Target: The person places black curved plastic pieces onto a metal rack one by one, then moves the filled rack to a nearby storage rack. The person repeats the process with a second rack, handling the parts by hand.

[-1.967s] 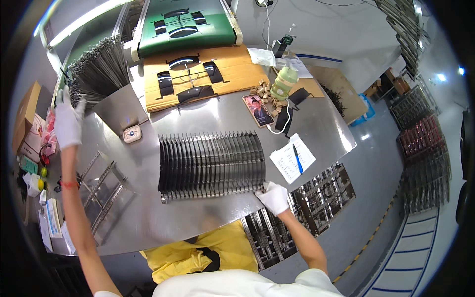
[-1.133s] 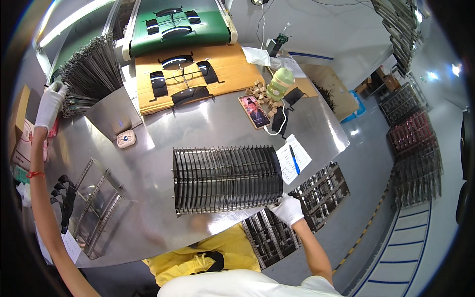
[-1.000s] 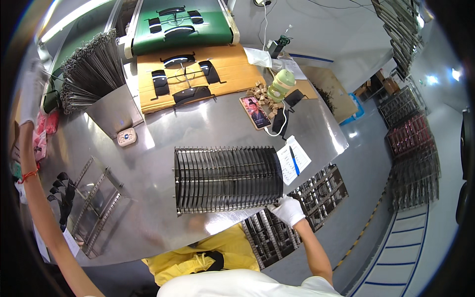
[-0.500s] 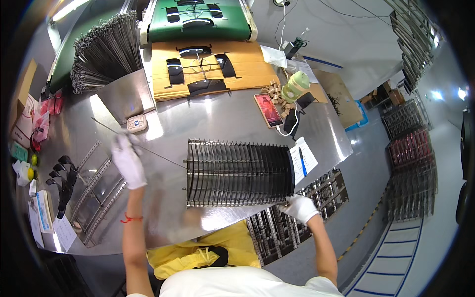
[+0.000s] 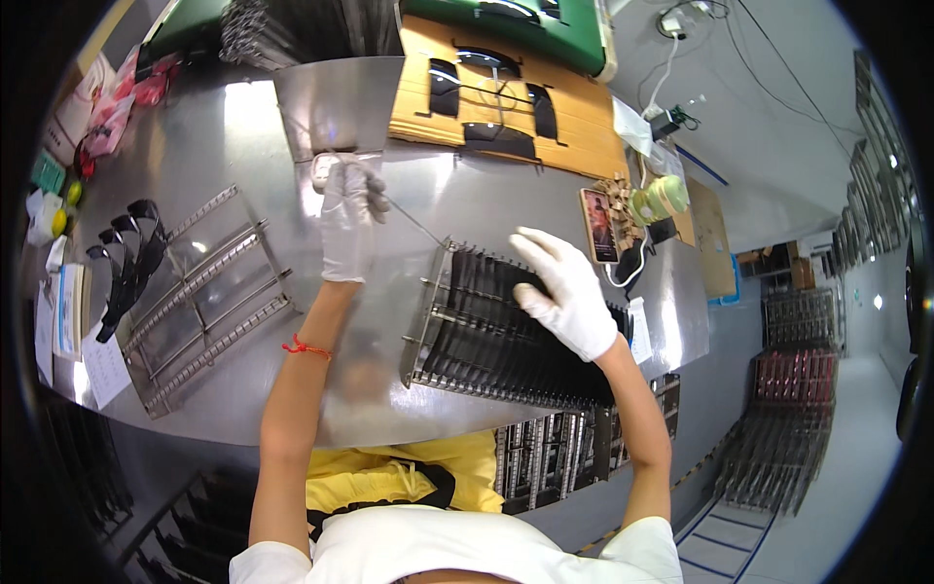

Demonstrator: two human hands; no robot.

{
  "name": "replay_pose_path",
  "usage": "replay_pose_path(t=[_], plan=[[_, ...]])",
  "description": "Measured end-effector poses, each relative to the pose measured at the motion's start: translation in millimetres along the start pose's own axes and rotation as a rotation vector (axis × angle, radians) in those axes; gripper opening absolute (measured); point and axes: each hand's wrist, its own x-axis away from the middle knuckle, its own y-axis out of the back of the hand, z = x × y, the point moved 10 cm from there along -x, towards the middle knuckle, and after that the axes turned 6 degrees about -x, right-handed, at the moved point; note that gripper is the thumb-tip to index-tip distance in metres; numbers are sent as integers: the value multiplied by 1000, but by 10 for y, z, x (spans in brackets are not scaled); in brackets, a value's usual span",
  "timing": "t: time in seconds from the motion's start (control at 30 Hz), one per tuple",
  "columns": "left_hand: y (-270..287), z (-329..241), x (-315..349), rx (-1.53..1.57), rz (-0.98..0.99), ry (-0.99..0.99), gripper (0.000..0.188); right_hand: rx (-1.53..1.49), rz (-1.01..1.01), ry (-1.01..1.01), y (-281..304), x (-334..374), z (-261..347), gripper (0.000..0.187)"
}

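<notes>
A metal rack (image 5: 413,336) packed with rows of thin black curved plates (image 5: 491,350) sits slightly turned on the steel table before me. Beyond its far left corner, my gloved left hand (image 5: 352,209) is closed on a thin metal rod (image 5: 413,216), whose lower end reaches that corner. Whether the rod's tip touches the rack, I cannot tell. Over the rack's right half, my gloved right hand (image 5: 566,292) has its fingers spread and grips nothing; it hides some plates. A small pale case (image 5: 326,170) lies just behind my left hand.
To the left lie an unloaded rack (image 5: 199,307) and several black curved pieces (image 5: 141,253). A bundle of metal rods (image 5: 302,29) stands behind a bent steel sheet (image 5: 341,102). Cardboard (image 5: 413,112) with black plates, a phone (image 5: 599,226) and a green bottle (image 5: 662,200) are at the back.
My right hand has left the rack's near right corner and opened above its far side. My left hand has moved with the rod. The loaded rack is turned a little; the view has shifted too.
</notes>
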Motion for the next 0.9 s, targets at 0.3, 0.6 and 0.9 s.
replay_pose_path(t=[0.3, 0.6, 0.9], plan=[[77, 538, 106, 78, -121, 205, 23, 141, 363, 216, -733, -271, -11, 54], [-473, 1150, 762, -186, 124, 697, 20, 99, 282, 284, -651, -296, 56, 52], [-452, 1230, 847, -214, 130, 747, 22, -96, 335, 56, -439, -52, -466, 54]])
